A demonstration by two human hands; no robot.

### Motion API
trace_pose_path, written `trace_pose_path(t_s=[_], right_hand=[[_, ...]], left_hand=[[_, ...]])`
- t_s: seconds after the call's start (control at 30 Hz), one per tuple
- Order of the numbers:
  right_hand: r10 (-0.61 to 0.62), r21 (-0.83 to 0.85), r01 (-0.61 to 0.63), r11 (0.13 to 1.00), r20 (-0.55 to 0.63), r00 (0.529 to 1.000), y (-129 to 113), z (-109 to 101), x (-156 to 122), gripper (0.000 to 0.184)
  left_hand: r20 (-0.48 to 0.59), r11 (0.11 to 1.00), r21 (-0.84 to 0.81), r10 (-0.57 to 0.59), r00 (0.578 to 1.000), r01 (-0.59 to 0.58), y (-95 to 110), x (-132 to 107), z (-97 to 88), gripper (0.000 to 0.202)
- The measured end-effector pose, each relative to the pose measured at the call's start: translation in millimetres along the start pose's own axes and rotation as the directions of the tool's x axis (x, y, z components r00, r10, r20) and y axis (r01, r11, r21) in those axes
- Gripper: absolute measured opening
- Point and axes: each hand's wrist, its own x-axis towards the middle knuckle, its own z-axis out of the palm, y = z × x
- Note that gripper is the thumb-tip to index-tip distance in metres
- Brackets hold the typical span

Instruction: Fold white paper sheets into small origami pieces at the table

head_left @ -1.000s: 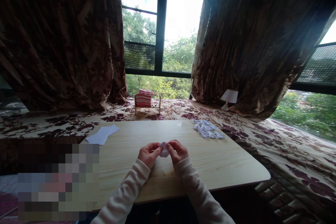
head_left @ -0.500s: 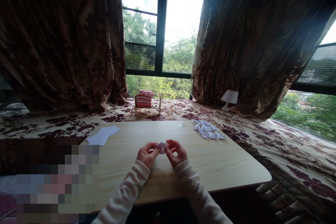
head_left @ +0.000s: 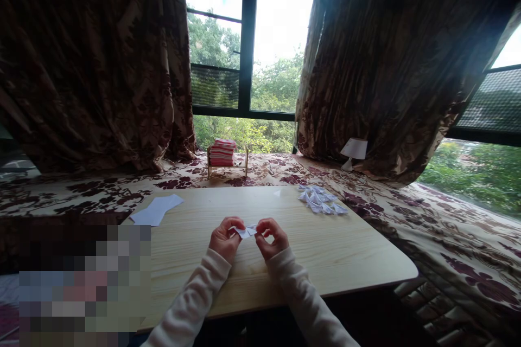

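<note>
A small folded piece of white paper (head_left: 246, 232) is held just above the table, between my two hands. My left hand (head_left: 225, 237) pinches its left side with thumb and fingers. Its right side is gripped by my right hand (head_left: 273, 236), the thumb and forefinger curled into a ring. Flat white paper sheets (head_left: 158, 210) lie overlapping at the table's left side. Toward the back right sits a heap of folded white paper pieces (head_left: 319, 200).
The pale wooden table (head_left: 325, 255) has a rounded right corner. Behind it, a patterned cloth ledge bears a small rack with folded striped towels (head_left: 222, 152) and a white lamp (head_left: 354, 149). Dark curtains frame the window. A pixelated patch covers the lower left.
The folded paper has opened out wider and shows more of its white surface. My fingers have shifted toward its outer ends. The view has moved slightly.
</note>
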Motion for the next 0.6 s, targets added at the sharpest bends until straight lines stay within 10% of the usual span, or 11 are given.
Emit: trace_pose_path(t_s=[0.6], right_hand=[[-0.077,0.007,0.078,0.997,-0.024,0.997,-5.2,-1.1,0.3,0.018]], left_hand=[[-0.009,0.997,0.073,0.016,1.0,-0.015,-12.0,2.4,-6.2,0.008]])
